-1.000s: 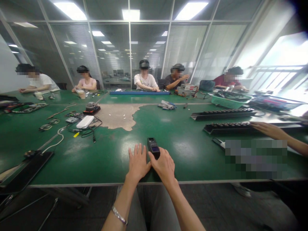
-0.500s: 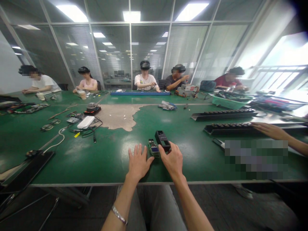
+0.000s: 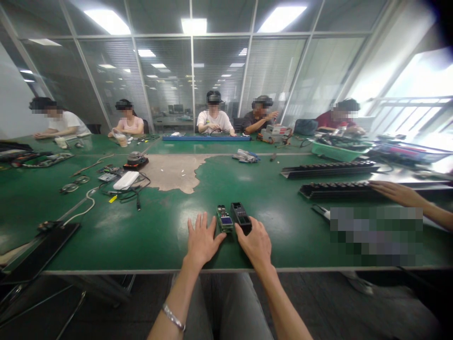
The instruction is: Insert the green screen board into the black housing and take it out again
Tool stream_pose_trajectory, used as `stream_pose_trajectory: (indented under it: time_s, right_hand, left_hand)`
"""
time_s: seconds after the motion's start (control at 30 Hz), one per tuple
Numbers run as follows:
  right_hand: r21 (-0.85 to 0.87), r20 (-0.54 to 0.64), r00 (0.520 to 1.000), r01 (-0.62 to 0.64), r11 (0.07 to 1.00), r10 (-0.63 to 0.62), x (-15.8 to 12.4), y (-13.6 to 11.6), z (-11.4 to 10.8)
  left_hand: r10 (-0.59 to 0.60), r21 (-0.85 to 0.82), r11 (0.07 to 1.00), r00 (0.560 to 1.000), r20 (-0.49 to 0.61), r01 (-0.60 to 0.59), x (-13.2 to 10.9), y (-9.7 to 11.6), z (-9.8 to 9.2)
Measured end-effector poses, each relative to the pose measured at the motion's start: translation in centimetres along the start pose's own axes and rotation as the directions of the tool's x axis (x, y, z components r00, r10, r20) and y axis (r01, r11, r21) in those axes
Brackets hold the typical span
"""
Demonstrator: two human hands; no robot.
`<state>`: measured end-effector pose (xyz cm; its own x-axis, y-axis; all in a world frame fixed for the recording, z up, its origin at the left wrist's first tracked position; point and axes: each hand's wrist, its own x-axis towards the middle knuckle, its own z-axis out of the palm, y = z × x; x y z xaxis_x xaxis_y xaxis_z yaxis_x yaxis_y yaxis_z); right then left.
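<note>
A black plastic housing (image 3: 240, 215) with cut-out windows lies on the green table (image 3: 159, 245) in front of me. My right hand (image 3: 255, 238) grips its near end between thumb and fingers. Just left of the housing is a green circuit board (image 3: 224, 218) with a small bluish display, a narrow gap between the two. My left hand (image 3: 202, 238) rests flat on the table with fingers spread, its thumb tip at the near end of the board.
White adapter (image 3: 126, 180) and tangled cables lie to the left. Black metal rails (image 3: 336, 189) are on the right, with another person's hand (image 3: 392, 191) on the nearer one. A green basket (image 3: 339, 150) stands farther back. Several people sit along the far side.
My right hand has brought the black housing slightly towards me and down beside the board, uncovering more of the board. My left hand has barely moved.
</note>
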<state>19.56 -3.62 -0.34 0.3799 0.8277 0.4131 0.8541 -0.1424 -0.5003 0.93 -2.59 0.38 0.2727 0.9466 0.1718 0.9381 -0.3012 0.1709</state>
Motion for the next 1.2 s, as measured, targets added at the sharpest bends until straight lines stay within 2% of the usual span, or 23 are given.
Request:
stream_pose_trajectory:
  time_s: [0.17, 0.33, 0.5, 0.63, 0.73, 0.83, 0.97, 1.2]
  right_hand:
    - [0.005, -0.035, 0.999, 0.015, 1.000, -0.015, -0.1, 0.2, 0.3]
    - [-0.007, 0.003, 1.000, 0.015, 1.000, -0.015, -0.2, 0.3, 0.2]
    - [0.110, -0.039, 0.999, 0.029, 0.994, -0.025, 0.1, 0.2, -0.5]
    - [0.240, -0.099, 0.995, 0.036, 0.970, -0.013, 0.4, -1.1, -1.5]
    - [0.284, -0.119, 0.992, 0.084, 0.955, -0.052, 0.7, -2.8, -2.2]
    - [0.262, -0.118, 0.988, 0.124, 0.957, -0.096, 0.9, -4.8, -2.3]
    - [0.170, -0.048, 0.994, 0.109, 0.979, -0.102, 0.5, -6.6, -1.9]
    - [0.072, 0.008, 0.996, 0.092, 0.993, -0.093, -0.7, -7.1, -1.0]
  left_hand:
    - [-0.003, 0.000, 1.000, 1.000, -0.008, 0.003, 0.0, 0.0, 0.1]
    - [0.000, -0.007, 1.000, 1.000, -0.030, 0.000, 0.0, -0.1, 0.2]
    - [-0.001, 0.008, 1.000, 1.000, -0.017, 0.001, 0.0, 0.0, 0.2]
    - [0.002, 0.012, 1.000, 1.000, -0.014, -0.002, 0.0, 0.1, 0.3]
    - [-0.002, -0.002, 1.000, 1.000, -0.022, 0.002, 0.0, 0.0, 0.3]
    - [-0.005, -0.003, 1.000, 1.000, -0.021, 0.005, -0.1, 0.0, 0.4]
    - [-0.011, 0.009, 1.000, 0.999, -0.035, 0.011, -0.2, 0.0, 0.3]
    - [-0.012, -0.007, 1.000, 0.999, -0.034, 0.012, -0.3, -0.2, 0.1]
